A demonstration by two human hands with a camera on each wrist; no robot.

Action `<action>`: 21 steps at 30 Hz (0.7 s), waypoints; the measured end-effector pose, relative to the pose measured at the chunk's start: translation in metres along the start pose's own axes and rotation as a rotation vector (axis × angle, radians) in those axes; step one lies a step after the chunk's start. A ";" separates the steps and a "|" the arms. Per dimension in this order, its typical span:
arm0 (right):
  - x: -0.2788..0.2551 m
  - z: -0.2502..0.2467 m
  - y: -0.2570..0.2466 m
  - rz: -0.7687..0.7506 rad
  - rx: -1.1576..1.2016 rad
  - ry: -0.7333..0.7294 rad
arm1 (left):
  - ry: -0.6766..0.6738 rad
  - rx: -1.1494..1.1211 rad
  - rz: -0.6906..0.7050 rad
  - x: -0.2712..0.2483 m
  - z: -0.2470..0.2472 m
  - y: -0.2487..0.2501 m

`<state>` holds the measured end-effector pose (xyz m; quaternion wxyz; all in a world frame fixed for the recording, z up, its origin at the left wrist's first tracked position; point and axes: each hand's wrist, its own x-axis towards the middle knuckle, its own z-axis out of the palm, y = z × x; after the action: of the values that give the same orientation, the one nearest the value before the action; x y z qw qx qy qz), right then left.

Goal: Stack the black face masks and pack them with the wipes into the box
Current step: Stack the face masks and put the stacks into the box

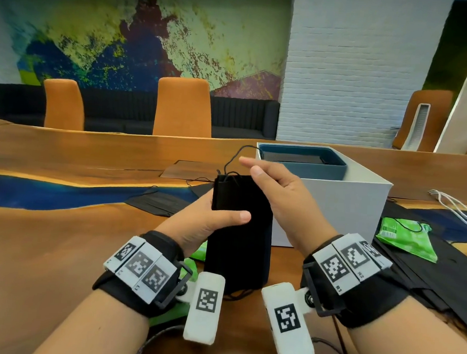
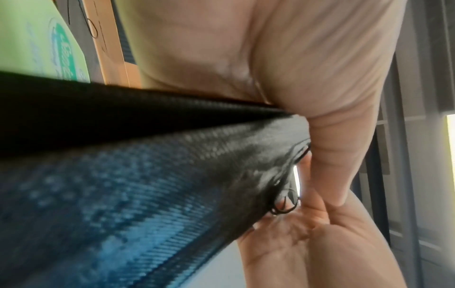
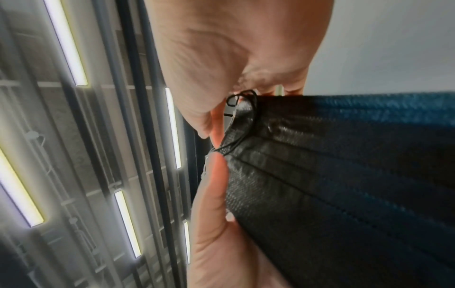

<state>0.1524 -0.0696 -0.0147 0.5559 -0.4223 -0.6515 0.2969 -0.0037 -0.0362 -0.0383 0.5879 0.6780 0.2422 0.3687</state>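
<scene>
**Holdings at the wooden table: masks, wipes, box**

1. Flat black pleated face mask [image 1: 157, 203], lying on the brown wooden table with blue inlay [image 1: 43, 235], left of the hands, beyond the left hand.
2. Green wipes packet [image 1: 193, 259], mostly hidden beneath the left wrist and the held stack; in the left wrist view its pale green printed face [image 2: 37, 42] shows at upper left.
3. Left hand [image 1: 210, 222], gripping the stack's left edge, thumb pressed across the front face, fingers behind it.
4. Stack of black pleated face masks [image 1: 241, 232], held upright above the table between both hands, just left of and nearer than the box; thin ear loops stick up from its top end and hang at its bottom end.
5. Right hand [image 1: 283, 194], against the stack's upper right side, forefinger extended, thumb and finger pinching at a thin black ear loop [image 3: 242, 97] by the top corner.
6. White square cardboard box [image 1: 343, 209], open-topped, with a dark blue inner tray [image 1: 318, 170] holding black masks; one loop trails over its left rim.
7. Second green wipes packet [image 1: 405, 238], right of the box, lying on more flat black masks [image 1: 446, 272].
</scene>
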 end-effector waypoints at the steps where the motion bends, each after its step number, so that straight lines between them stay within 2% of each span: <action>1: 0.000 0.000 0.000 -0.002 -0.029 -0.016 | 0.001 -0.013 -0.007 0.000 0.001 0.001; 8: 0.002 -0.002 0.000 -0.017 -0.099 -0.031 | 0.061 -0.035 -0.058 0.000 0.000 0.002; 14: 0.002 -0.002 -0.002 -0.046 -0.170 -0.135 | 0.171 -0.037 -0.093 0.003 0.007 -0.001; 17: 0.003 -0.004 0.000 -0.066 -0.062 -0.019 | 0.249 -0.078 -0.069 0.005 0.003 0.001; 21: 0.006 -0.012 0.003 0.025 0.048 0.110 | 0.419 -0.359 0.033 0.009 -0.013 0.014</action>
<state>0.1649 -0.0640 -0.0122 0.5971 -0.4328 -0.6072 0.2958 -0.0103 -0.0238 -0.0227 0.6298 0.4757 0.2782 0.5475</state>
